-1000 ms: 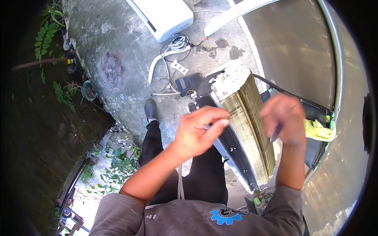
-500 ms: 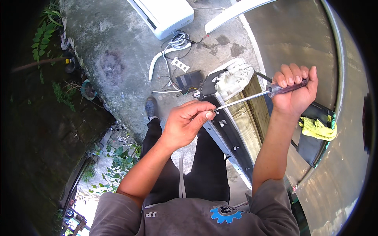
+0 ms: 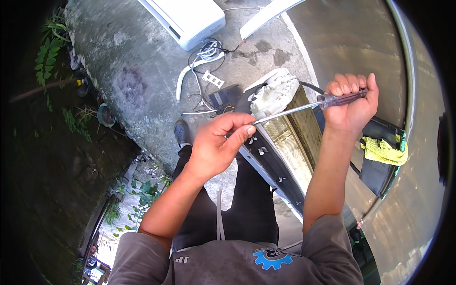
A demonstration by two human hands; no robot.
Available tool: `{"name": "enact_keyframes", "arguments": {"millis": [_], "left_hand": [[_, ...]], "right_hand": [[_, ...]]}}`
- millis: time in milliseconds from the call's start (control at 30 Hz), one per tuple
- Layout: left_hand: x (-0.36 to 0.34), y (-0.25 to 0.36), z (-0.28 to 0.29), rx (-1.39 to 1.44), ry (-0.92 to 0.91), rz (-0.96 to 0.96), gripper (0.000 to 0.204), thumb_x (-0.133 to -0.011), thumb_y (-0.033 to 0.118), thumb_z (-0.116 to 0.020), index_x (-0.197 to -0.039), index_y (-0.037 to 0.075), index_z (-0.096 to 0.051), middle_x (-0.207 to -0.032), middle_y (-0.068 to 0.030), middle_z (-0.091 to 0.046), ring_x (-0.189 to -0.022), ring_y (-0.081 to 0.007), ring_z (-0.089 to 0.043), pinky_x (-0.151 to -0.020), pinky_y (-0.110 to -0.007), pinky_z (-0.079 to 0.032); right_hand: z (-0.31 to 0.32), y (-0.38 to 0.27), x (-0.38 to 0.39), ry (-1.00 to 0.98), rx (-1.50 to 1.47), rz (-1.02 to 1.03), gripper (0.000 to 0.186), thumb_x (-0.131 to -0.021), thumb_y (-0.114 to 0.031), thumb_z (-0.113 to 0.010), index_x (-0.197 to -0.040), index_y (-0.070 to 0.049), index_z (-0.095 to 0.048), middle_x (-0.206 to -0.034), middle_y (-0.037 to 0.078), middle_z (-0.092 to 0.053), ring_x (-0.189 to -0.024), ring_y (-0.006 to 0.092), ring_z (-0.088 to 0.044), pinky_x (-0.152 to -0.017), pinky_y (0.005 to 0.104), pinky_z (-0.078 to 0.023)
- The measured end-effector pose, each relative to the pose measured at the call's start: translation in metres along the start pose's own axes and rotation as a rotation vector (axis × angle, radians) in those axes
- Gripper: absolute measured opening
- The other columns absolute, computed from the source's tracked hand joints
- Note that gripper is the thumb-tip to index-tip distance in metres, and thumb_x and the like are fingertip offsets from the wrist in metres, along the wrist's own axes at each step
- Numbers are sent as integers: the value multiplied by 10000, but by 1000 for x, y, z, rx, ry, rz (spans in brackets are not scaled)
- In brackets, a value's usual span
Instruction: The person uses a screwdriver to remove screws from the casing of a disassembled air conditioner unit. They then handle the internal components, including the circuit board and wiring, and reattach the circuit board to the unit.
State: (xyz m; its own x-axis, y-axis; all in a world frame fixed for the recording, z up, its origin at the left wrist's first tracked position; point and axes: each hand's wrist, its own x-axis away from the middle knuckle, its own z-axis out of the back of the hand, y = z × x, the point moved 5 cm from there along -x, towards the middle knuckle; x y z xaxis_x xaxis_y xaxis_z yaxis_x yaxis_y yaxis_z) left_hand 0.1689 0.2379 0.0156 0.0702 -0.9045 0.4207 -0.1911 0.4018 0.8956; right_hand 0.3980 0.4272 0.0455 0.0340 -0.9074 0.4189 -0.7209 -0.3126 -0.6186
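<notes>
A screwdriver (image 3: 295,109) with a clear purplish handle and a long steel shaft reaches across in front of me. My right hand (image 3: 349,102) is closed around its handle, palm up. At the other end of the shaft my left hand (image 3: 216,142) pinches thumb and forefinger together right by the tip. Whatever small piece lies between those fingertips is too hidden to name. Below the shaft stands an opened air conditioner unit (image 3: 280,178), with a black channel along its edge, bare metal fins (image 3: 289,135) and a white plastic end part (image 3: 275,92).
A white air conditioner casing (image 3: 199,21) and a white curved panel (image 3: 266,19) lie on the concrete floor. Coiled cables (image 3: 209,52) and a dark box (image 3: 224,97) lie nearby. A yellow cloth (image 3: 384,151) hangs at the right. Plants (image 3: 45,59) grow beyond the left edge.
Both hands and the screwdriver have shifted slightly up and left in the picture. The left fingers stay pinched by the tip. The surroundings have shifted slightly in view.
</notes>
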Motion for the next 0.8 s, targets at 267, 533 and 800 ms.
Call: {"name": "enact_keyframes", "arguments": {"millis": [267,533,800], "left_hand": [[-53,-1,1,-306,-84,-62,191,-944,143,-824,-1081,12,-792,-977,-45,-773,-932,-105,-690,-859,-294,-554],[-107,-37,-10,-122,-489,207,348,-944,24,-610,-1268,16,-738,-1174,-62,-796,-1005,-113,-705,-938,-267,-541],[-100,-49,-9,-32,-427,300,444,-940,-8,-541,-1359,-12,-689,-1244,-86,-773,-1088,-128,-686,-984,-274,-521]], "right_hand": [[-5,0,-23,-5,119,46,319,-1031,-330,-635,-797,-155,-506,-702,11,-482,-656,184,-486,-613,381,-427],[-10,45,-54,-46,305,21,318,-1008,-293,-689,-801,-148,-496,-674,16,-483,-624,175,-503,-587,370,-437],[-9,49,-55,-92,304,19,309,-1014,-284,-679,-813,-141,-492,-680,20,-494,-618,175,-516,-580,368,-445]]}}
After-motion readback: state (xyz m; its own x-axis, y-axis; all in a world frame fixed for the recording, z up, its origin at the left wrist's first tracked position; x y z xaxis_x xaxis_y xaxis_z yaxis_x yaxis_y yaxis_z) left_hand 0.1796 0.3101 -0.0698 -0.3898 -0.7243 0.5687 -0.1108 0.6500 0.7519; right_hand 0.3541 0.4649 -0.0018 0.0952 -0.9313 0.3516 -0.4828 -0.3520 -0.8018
